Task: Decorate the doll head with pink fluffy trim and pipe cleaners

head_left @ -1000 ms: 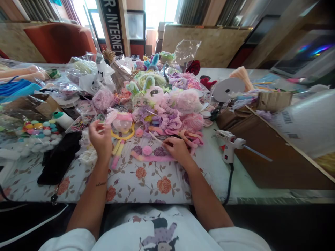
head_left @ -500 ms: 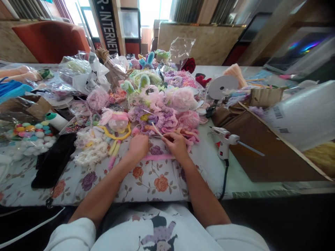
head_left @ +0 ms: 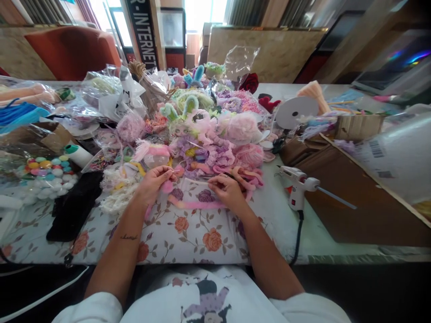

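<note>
Head view: left hand (head_left: 152,180) pinches a fluffy pink pompom (head_left: 167,186); right hand (head_left: 229,189) grips a thin pale stick (head_left: 198,180).

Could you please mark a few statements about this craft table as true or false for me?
1. The left hand holds a small pink pom-pom. True.
2. The right hand grips the glue gun. False: it lies on the table, apart from that hand.
3. A pink fuzzy strip lies on the floral tablecloth between the hands. True.
4. The black fabric piece lies right of the glue gun. False: it lies far left, beyond the left hand.
</note>
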